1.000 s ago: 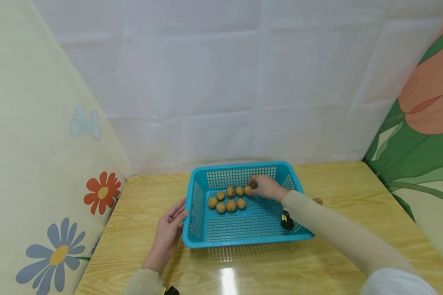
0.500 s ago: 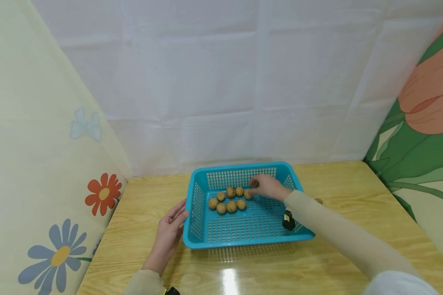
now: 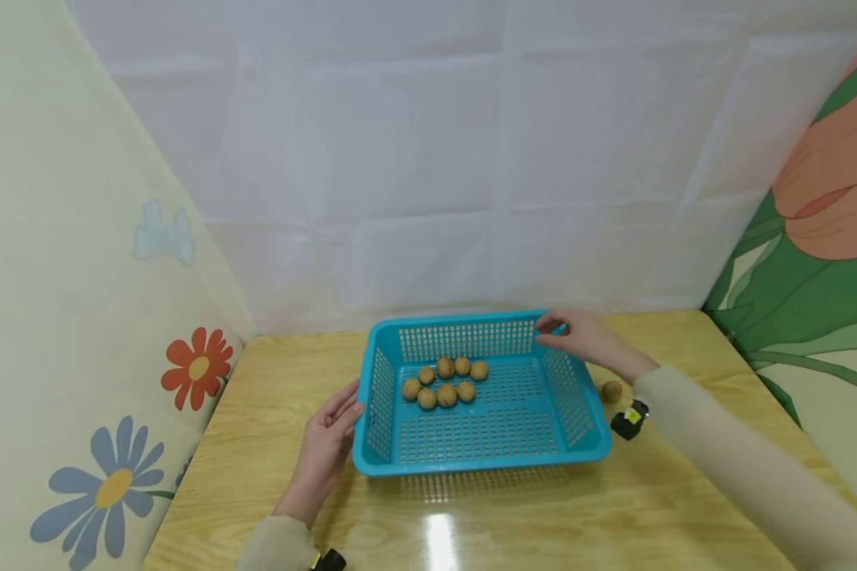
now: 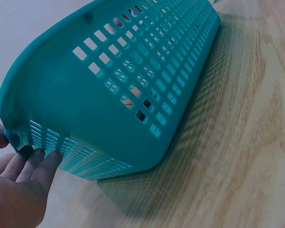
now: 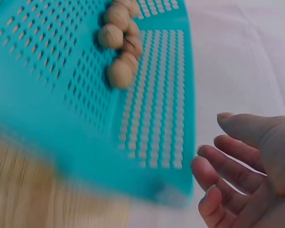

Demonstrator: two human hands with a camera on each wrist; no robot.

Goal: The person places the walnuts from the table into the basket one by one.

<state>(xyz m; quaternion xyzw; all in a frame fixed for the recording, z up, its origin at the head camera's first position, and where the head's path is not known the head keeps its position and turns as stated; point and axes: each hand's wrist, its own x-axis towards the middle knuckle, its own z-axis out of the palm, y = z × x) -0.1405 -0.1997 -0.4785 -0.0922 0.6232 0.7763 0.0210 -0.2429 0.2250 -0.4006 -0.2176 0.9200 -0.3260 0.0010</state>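
Observation:
A blue rectangular plastic basket (image 3: pixel 482 465) with perforated walls stands on the table. Several walnuts (image 3: pixel 446 395) lie in two rows in its left half, also visible as walnuts (image 5: pixel 119 73) in the right wrist view. At the basket's left end, my left hand (image 3: pixel 324 440) holds the side, thumb by the rim and fingers against the outer wall, as the left hand (image 4: pixel 23 185) shows close up. Over the back right corner hovers my right hand (image 3: pixel 589 339), fingers loosely bent and apart; in its own view this hand (image 5: pixel 249 166) has nothing between thumb and fingers.
Outside the basket, just past its right wall, a walnut (image 3: pixel 611 391) lies on the wooden table (image 3: pixel 693 373), partly behind the right wrist. A white cloth (image 3: pixel 400 159) hangs behind the table. Flower-printed panels (image 3: pixel 114 492) stand on both sides.
My right hand has left the walnut at the back row's right end and moved right to the basket's corner. More of the basket's right side shows now. The left hand stays in place.

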